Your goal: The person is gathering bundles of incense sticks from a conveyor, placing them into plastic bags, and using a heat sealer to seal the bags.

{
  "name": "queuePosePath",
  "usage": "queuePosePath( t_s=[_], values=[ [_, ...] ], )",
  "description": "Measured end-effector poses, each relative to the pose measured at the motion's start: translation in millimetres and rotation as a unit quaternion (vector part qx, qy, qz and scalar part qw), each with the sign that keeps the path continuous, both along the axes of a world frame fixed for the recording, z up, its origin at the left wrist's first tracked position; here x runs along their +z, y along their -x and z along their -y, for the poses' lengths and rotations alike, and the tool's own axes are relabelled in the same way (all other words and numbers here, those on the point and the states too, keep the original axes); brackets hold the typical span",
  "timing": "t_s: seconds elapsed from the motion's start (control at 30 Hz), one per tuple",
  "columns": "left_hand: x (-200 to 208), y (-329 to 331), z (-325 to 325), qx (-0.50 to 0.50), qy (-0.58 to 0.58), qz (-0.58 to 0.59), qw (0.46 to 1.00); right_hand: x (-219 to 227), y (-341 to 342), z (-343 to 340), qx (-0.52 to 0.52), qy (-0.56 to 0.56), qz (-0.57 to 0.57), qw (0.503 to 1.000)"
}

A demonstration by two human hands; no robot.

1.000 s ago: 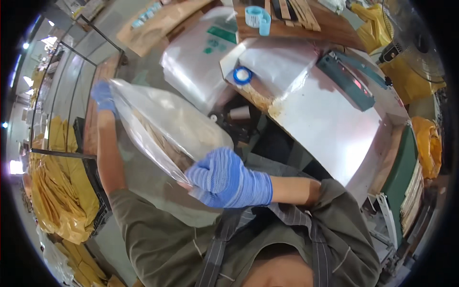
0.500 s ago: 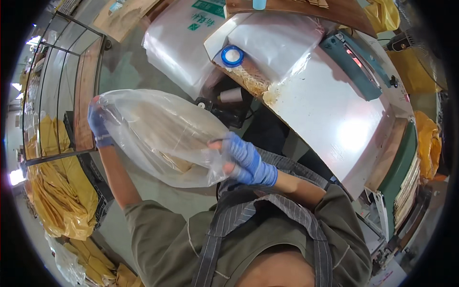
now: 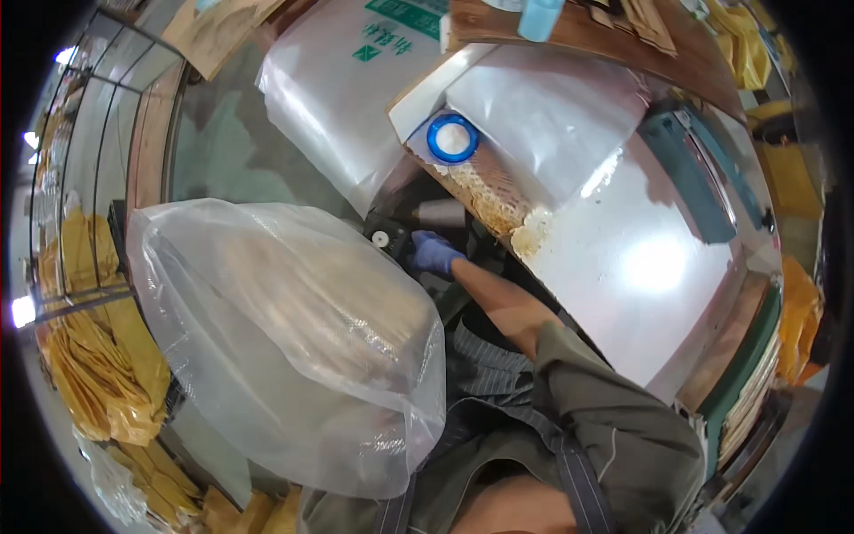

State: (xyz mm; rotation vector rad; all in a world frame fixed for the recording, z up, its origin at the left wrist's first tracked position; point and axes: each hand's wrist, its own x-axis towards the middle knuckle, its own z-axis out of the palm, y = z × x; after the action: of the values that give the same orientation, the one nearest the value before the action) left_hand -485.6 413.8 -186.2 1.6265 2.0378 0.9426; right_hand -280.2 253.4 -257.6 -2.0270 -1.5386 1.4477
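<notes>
A large clear plastic bag (image 3: pixel 294 338) bulges across the left and middle of the view, with a pale brown stack showing blurred inside. My left hand is hidden behind this bag. My right hand (image 3: pixel 433 254), in a blue glove, reaches down beside the white table, fingers closed at a black hand-held sewing machine (image 3: pixel 384 233). A pale cone of thread (image 3: pixel 442 213) sits by the machine, just above the hand. Much of the machine lies in shadow or behind the bag.
The white table (image 3: pixel 614 294) with a worn edge fills the right, bearing clear plastic sheets (image 3: pixel 551 116), a blue-rimmed round thing (image 3: pixel 452 139) and a teal bar-shaped machine (image 3: pixel 689 178). A metal rack (image 3: pixel 107 80) and yellow sacks (image 3: pixel 102 374) stand left.
My right hand has let go of the bag and moved up to the black sewing machine. The bag has swung nearer and lower, covering my left hand.
</notes>
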Motion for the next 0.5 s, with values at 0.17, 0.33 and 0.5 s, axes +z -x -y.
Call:
queuePosePath(
  t_s=[0.17, 0.33, 0.5],
  values=[
    [-77, -46, 68, 0.104, 0.039, -0.08, 0.991, -30, -31, 48, -0.059, -0.016, -0.047, 0.997],
    [-139, -107, 113, 0.186, 0.066, -0.151, 0.969, 1, -40, 90, -0.253, -0.202, 0.013, 0.946],
    [-235, -126, 122, 0.273, 0.062, -0.231, 0.932, 43, -33, 78, -0.298, 0.066, -0.107, 0.946]
  ],
)
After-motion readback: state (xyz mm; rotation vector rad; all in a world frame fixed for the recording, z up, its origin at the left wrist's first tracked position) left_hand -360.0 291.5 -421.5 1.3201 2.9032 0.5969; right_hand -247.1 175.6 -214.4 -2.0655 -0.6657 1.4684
